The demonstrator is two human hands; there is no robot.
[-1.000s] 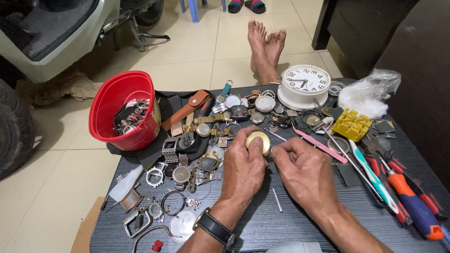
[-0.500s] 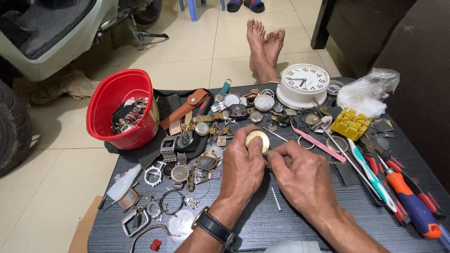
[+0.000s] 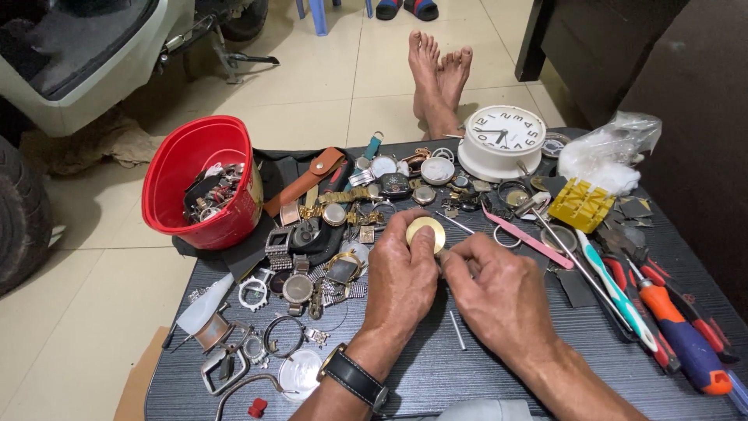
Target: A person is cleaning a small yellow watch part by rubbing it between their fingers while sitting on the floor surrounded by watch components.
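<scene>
Mid-table, left hand (image 3: 401, 277) grips a round gold watch case (image 3: 425, 231); right hand (image 3: 499, 292) seemingly pinches its edge.

We take the clock (image 3: 500, 140) at the table's (image 3: 483, 366) far edge as our mark. Left of it, at the table's corner, stands the tub (image 3: 204, 181) with watch parts in it. Between tub and clock lies a spread of watch cases and straps (image 3: 335, 226). Right of the clock sits a plastic bag (image 3: 608, 152), with the notched block (image 3: 580, 204) just before it. Nearer us than the clock, our left hand (image 3: 401, 284) and right hand (image 3: 499, 296) meet at the round case (image 3: 425, 231). Screwdrivers (image 3: 682, 339) lie before the block, at the right edge.
</scene>
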